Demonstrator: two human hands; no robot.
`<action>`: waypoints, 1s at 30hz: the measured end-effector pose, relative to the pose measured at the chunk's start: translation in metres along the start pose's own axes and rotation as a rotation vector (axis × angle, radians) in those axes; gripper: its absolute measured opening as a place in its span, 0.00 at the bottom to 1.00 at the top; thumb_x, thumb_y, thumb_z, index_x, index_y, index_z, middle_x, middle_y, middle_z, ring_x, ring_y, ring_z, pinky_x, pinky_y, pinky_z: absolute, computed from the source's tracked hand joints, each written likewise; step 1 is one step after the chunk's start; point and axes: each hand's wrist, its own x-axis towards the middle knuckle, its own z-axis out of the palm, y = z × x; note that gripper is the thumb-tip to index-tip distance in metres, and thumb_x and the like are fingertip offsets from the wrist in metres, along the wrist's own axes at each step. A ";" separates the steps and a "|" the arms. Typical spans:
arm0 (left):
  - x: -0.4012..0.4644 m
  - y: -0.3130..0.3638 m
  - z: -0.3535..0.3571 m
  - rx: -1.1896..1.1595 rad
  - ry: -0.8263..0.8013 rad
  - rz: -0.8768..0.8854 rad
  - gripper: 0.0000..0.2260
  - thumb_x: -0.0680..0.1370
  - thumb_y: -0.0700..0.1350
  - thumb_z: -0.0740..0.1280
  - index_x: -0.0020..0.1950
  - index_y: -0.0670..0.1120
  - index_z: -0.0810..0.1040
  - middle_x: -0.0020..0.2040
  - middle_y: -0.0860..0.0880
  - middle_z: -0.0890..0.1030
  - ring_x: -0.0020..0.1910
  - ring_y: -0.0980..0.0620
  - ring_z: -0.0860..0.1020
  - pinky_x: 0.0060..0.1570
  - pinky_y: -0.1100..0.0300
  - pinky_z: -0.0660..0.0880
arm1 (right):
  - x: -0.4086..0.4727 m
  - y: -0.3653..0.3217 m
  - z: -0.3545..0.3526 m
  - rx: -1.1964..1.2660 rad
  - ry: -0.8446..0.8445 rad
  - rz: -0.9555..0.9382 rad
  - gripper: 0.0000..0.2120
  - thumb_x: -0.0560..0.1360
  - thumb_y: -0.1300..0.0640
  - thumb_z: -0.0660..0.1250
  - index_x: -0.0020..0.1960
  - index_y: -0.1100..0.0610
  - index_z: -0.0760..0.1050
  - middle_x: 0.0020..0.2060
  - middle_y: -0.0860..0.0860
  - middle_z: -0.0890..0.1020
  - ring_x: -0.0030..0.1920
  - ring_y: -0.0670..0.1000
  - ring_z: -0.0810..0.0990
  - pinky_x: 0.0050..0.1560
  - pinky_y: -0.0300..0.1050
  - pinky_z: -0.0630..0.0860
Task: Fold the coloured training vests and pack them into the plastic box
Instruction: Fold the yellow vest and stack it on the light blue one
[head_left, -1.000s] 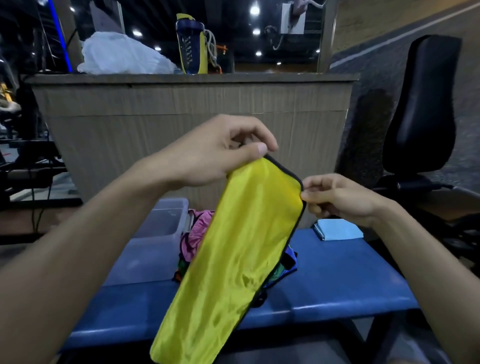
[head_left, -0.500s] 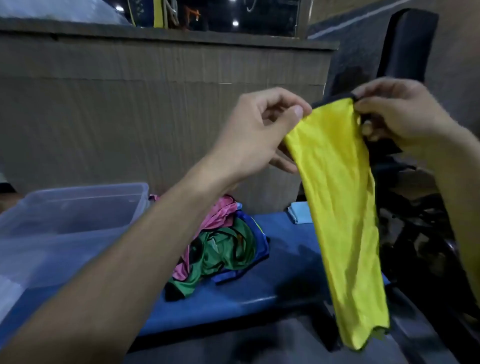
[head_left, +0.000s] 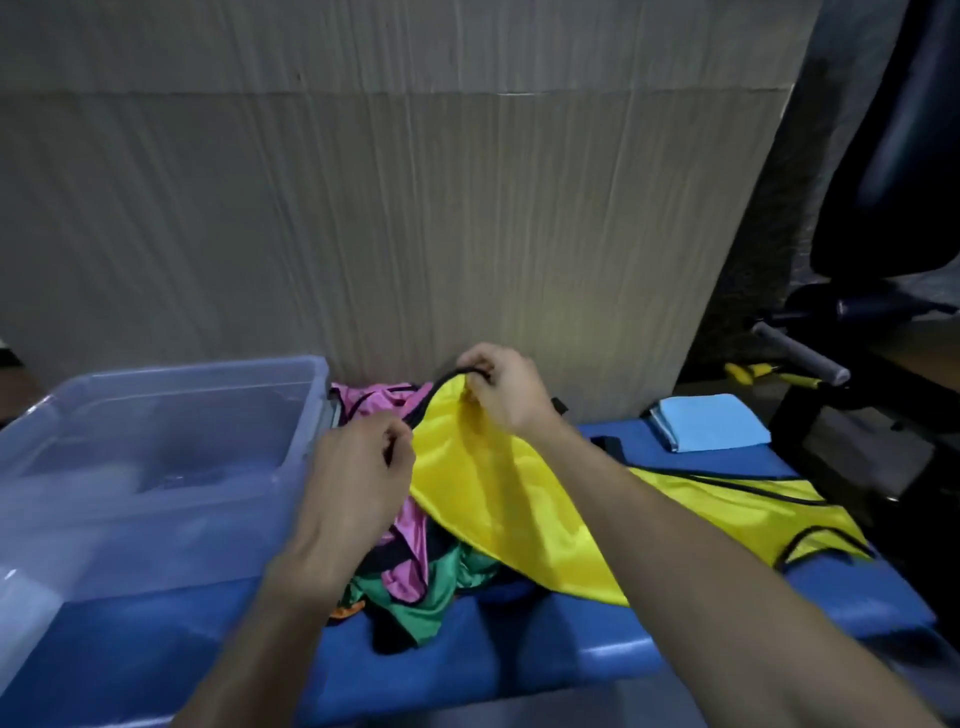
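The plastic box (head_left: 156, 447) is sitting empty on the left of the blue bench (head_left: 571, 649). The left hand (head_left: 353, 483) and right hand (head_left: 504, 395) are each pinching the yellow vest (head_left: 509, 499) by its black trim, draping it over the unfolded pile (head_left: 415, 566). That slick fabric could be sliding off the bench edge or snagging the pile beneath.

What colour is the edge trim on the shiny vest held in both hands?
Black, on the yellow satin vest, in the head view.
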 end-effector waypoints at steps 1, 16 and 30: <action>0.000 -0.011 0.002 0.055 0.007 -0.022 0.09 0.79 0.39 0.66 0.40 0.49 0.78 0.29 0.52 0.78 0.28 0.54 0.75 0.31 0.53 0.71 | 0.001 0.001 0.012 0.019 -0.011 0.001 0.11 0.76 0.69 0.65 0.54 0.59 0.82 0.47 0.48 0.85 0.49 0.42 0.80 0.60 0.37 0.75; 0.027 0.009 0.086 0.463 -0.303 0.278 0.19 0.85 0.54 0.57 0.73 0.49 0.72 0.73 0.48 0.69 0.71 0.44 0.68 0.63 0.48 0.72 | -0.058 0.053 -0.028 0.088 0.052 -0.144 0.13 0.80 0.62 0.67 0.62 0.52 0.80 0.56 0.44 0.81 0.54 0.44 0.81 0.57 0.38 0.76; -0.011 0.079 0.190 0.282 -0.163 0.646 0.19 0.78 0.53 0.56 0.57 0.48 0.84 0.60 0.48 0.81 0.60 0.45 0.79 0.55 0.49 0.80 | -0.177 0.214 -0.215 -0.450 0.561 0.575 0.10 0.77 0.49 0.71 0.55 0.54 0.80 0.47 0.52 0.83 0.45 0.56 0.81 0.44 0.52 0.77</action>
